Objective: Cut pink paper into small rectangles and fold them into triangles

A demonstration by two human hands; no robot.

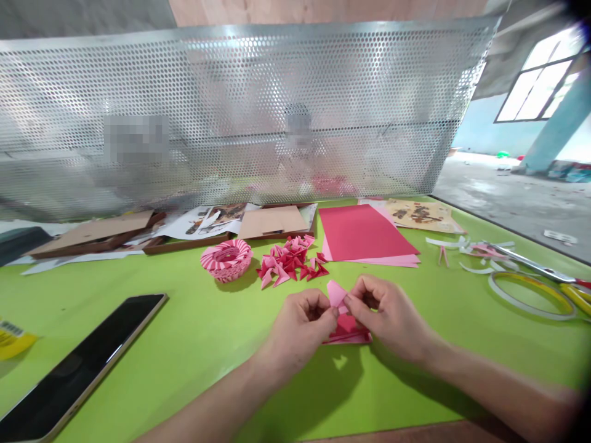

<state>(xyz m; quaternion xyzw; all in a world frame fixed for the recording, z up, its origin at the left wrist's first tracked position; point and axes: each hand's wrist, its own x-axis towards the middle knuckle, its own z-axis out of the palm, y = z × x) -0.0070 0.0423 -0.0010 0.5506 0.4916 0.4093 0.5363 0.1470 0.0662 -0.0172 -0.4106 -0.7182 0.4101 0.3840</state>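
Note:
A small folded piece of pink paper (337, 295) is pinched between my left hand (305, 323) and my right hand (385, 314), each holding one side with thumb and fingers. Just beneath it, a small stack of red and pink paper slips (349, 332) lies on the green table (194, 369). Beyond my hands sits a heap of red and pink folded paper triangles (289, 258). To its left stands a round woven ring of pink and red folded pieces (227, 261). Large red sheets (362, 232) lie over pink ones behind my right hand.
A phone (87, 363) lies at the left, with a yellow roll (16, 338) beside it. Trays with papers (272, 221) line the back, before a perforated metal screen (240, 123). Scissors (538, 266), a tape roll (530, 295) and paper scraps are at the right.

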